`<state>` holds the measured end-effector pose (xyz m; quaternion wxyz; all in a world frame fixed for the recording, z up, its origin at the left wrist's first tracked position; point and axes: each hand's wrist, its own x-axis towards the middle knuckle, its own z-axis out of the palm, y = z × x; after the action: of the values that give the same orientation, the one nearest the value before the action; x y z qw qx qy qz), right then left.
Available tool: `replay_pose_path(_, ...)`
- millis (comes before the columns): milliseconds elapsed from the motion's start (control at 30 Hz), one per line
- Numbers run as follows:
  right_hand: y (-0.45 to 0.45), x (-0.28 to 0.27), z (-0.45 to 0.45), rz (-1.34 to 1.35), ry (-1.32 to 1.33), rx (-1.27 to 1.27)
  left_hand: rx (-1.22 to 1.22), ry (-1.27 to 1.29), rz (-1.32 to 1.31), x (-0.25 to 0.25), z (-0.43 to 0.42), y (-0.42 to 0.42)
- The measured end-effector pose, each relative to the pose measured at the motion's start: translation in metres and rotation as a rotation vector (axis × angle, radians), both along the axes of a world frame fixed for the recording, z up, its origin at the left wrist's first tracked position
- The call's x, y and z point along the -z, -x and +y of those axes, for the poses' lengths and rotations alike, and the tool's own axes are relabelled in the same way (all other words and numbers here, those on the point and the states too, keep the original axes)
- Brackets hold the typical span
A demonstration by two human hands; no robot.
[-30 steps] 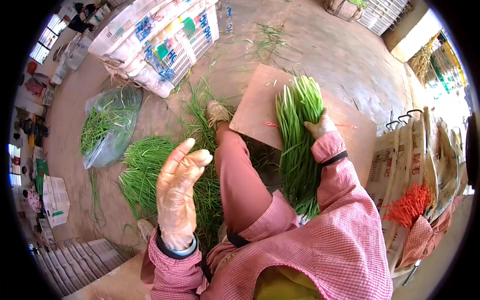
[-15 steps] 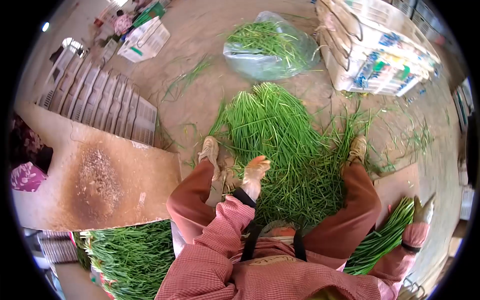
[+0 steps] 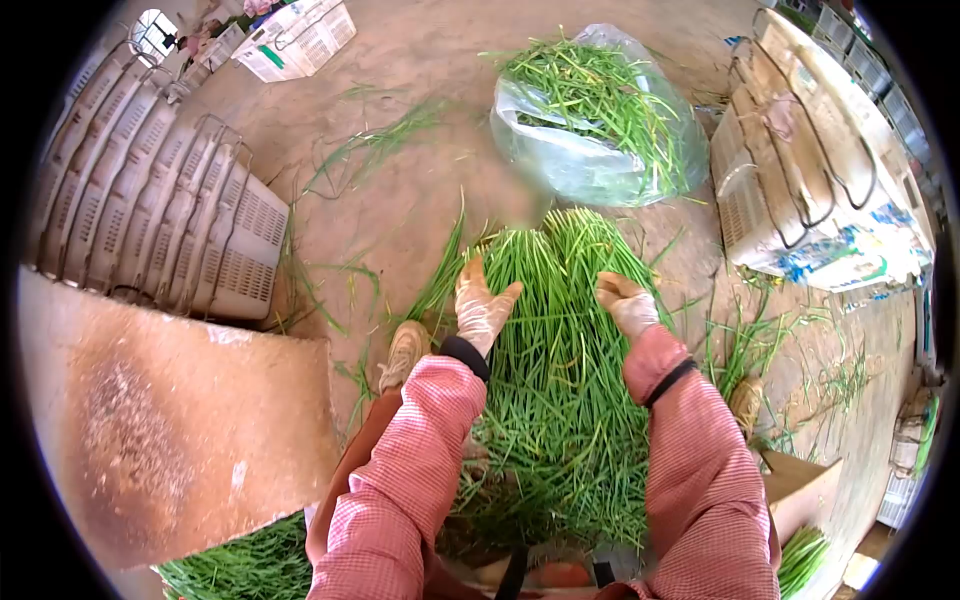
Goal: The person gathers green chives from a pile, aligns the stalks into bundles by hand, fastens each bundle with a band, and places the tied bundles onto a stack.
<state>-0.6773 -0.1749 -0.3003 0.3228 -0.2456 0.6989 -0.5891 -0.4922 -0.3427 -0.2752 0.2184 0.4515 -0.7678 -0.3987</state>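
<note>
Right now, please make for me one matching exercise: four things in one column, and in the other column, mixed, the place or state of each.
1. Plastic bag
2. Left hand
3. Right hand
4. Board

A. At the right side of the green stalks
B. Dark stain on it
C. Loose greens on top
D. At the stalks' left side

Pairs: 1-C, 2-D, 3-A, 4-B

Pink checked sleeves [image 3: 400,450] | black wristbands [image 3: 466,357] | reddish-brown trousers [image 3: 354,450] | gloves [image 3: 483,312], apparently clear
</note>
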Motion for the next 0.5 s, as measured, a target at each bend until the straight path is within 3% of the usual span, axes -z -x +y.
replay_pose_path(33, -0.007, 0.001, -0.027, -0.094, -0.085, 0.035, 0.086, 0.194, -0.168, 0.006, -0.012, 0.015)
replay_pose_path(167, 0.004, 0.032, -0.103, -0.023, -0.258, -0.121, 0.171, 0.267, -0.501, 0.038, -0.053, 0.058)
replay_pose_path(233, 0.008, 0.045, -0.129, 0.123, -0.32, -0.135, 0.16, 0.239, -0.527, 0.065, -0.072, 0.064)
replay_pose_path(300, 0.01, 0.056, -0.152, 0.226, -0.7, -0.247, 0.243, 0.118, -0.678, 0.089, -0.083, 0.064)
replay_pose_path(333, 0.01, 0.056, -0.158, 0.286, -0.795, -0.306, 0.121, 0.237, -0.451, 0.101, -0.077, 0.057)
replay_pose_path(367, 0.009, 0.056, -0.162, 0.348, -0.884, -0.365, 0.126, 0.224, -0.465, 0.108, -0.072, 0.051)
replay_pose_path(433, 0.001, 0.059, -0.155, 0.325, -0.752, -0.224, -0.084, 0.245, -0.021, 0.11, -0.058, 0.044)
replay_pose_path(467, -0.008, 0.047, -0.147, 0.423, -0.737, -0.152, -0.231, -0.057, 0.332, 0.107, -0.043, 0.044)
replay_pose_path(500, -0.018, 0.044, -0.135, 0.468, -0.698, -0.049, -0.235, -0.061, 0.333, 0.11, -0.035, 0.044)
